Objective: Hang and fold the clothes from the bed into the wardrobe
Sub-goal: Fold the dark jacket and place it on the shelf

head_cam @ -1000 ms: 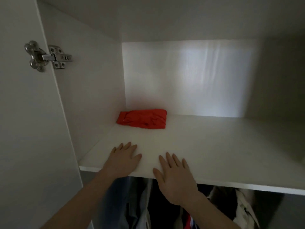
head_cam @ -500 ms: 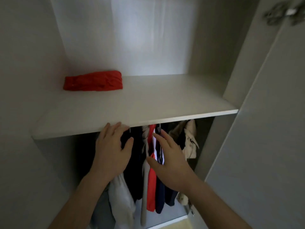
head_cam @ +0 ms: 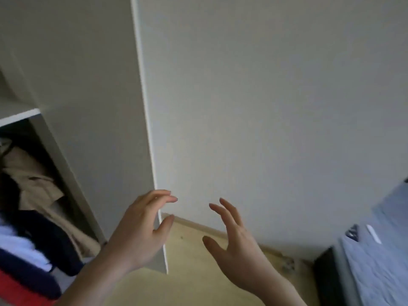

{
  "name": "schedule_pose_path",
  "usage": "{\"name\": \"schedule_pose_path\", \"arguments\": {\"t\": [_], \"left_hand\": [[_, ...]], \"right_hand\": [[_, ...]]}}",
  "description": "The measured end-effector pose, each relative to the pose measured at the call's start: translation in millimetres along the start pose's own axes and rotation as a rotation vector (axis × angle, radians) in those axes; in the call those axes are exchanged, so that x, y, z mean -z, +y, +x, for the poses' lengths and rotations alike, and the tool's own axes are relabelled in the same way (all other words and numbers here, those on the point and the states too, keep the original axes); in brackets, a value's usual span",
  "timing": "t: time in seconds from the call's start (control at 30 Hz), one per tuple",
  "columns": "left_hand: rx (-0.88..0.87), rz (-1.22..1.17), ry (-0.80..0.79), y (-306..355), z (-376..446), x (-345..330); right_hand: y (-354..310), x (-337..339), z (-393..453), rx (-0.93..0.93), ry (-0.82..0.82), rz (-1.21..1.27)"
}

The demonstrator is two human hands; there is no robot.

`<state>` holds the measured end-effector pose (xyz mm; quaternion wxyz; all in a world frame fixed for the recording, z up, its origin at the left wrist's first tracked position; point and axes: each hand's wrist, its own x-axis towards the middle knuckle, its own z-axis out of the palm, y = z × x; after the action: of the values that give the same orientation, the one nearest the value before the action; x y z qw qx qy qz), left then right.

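Observation:
The white wardrobe (head_cam: pixel 72 62) fills the left of the view, its open door (head_cam: pixel 143 107) edge-on near the middle. Hanging clothes show at lower left: a beige coat (head_cam: pixel 35 184), a dark navy garment (head_cam: pixel 50 235) and something red (head_cam: pixel 19 290). The bed (head_cam: pixel 379 250) with blue-grey bedding lies at the lower right. My left hand (head_cam: pixel 141 230) hovers in front of the door's lower edge, fingers loosely spread, holding nothing. My right hand (head_cam: pixel 234 241) is beside it in the air, fingers spread and empty.
A plain white wall (head_cam: pixel 276 96) stands behind the door. Light wooden floor (head_cam: pixel 189 272) runs below my hands. The shelf's front edge (head_cam: pixel 19 115) shows at far left. A dark bed frame (head_cam: pixel 326 274) borders the bedding, with a small dark item (head_cam: pixel 353 231) on it.
My view has swung right, away from the shelf with the folded red garment, toward the wall and bed. Both hands have left the shelf edge and hang free in the air.

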<state>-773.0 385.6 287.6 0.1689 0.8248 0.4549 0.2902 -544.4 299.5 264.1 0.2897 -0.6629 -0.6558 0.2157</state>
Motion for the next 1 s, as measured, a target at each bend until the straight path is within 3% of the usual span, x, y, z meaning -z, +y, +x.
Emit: {"name": "schedule_pose_path", "arguments": {"t": [0.17, 0.3, 0.67, 1.0], "left_hand": [[-0.232, -0.124, -0.224, 157.9, 10.2, -135.6], [-0.412, -0.184, -0.405, 265.5, 1.4, -217.4], [-0.793, -0.222, -0.78, 487.8, -22.7, -385.8], [-0.948, -0.278, -1.031, 641.5, -43.9, -529.7]], "right_hand": [[124.3, 107.8, -135.1, -0.266, 0.191, -0.002], [186.6, 163.1, -231.3, -0.431, 0.324, 0.007], [281.2, 266.9, -441.6, -0.879, 0.651, 0.043], [359.5, 338.2, -564.0, -1.112, 0.83, 0.089]]}}
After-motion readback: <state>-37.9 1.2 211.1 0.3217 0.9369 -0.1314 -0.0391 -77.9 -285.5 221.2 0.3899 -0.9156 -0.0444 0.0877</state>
